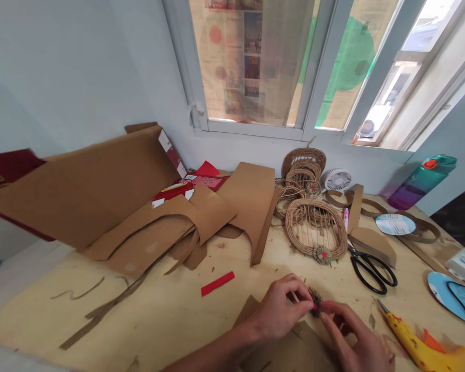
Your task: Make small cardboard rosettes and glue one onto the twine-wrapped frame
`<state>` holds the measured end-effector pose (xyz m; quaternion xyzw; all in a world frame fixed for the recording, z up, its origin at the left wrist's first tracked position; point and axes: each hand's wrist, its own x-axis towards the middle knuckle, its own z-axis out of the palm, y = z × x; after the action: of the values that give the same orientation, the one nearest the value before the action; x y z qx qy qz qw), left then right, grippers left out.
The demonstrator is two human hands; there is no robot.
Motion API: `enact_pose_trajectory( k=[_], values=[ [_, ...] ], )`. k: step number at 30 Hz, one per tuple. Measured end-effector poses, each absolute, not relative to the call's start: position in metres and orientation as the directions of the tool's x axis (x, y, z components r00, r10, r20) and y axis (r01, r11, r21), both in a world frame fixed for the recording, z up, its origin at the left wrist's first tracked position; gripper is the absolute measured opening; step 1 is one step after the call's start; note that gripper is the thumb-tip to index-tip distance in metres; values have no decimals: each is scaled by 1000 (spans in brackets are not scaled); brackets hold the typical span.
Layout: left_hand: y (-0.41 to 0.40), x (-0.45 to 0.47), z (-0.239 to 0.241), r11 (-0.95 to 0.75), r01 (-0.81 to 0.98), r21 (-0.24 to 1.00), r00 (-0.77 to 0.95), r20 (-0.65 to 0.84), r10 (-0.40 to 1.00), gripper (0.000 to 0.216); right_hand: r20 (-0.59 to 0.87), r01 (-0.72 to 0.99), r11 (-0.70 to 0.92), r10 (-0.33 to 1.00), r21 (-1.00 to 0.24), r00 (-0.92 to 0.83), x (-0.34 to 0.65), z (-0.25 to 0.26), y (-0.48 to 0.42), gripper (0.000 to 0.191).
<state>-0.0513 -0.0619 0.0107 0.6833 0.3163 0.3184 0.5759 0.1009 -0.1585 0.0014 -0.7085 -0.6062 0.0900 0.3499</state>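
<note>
My left hand pinches a small brown twine flower with a red centre, thumb and forefinger pressed at its red part. From the other side my right hand grips the flower's edge between thumb and fingers. Both hands are over a brown cardboard sheet at the table's near side. Beyond them stands a woven twine basket, and a similar twine flower with a red middle sits on its front rim. Left of my hands lies a red strip.
Black-handled scissors and a yellow glue gun lie to the right. Cut cardboard pieces and an opened box fill the left and back. A small white fan and a teal-purple bottle stand by the wall.
</note>
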Motion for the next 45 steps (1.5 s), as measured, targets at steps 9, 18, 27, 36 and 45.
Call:
enact_pose_trajectory(
  k=[9,18,27,36,45],
  values=[
    [-67,-49,13,-153,135,979,608,40,793,10,234,780,-29,947,-626,222,105,1,-149,27],
    [-70,-46,16,-130,184,974,578,0,816,10,187,717,-19,960,-697,207,106,-5,-151,24],
    [-72,-43,16,-70,197,978,556,-53,829,11,168,702,-2,970,-712,173,107,-8,-151,20],
    [-71,-43,18,-20,190,982,589,-97,803,12,166,718,-35,964,-695,207,105,-5,-150,27],
    [-66,-49,14,-379,289,879,612,135,779,39,10,681,-176,966,-711,260,125,-8,-147,29]
  ],
)
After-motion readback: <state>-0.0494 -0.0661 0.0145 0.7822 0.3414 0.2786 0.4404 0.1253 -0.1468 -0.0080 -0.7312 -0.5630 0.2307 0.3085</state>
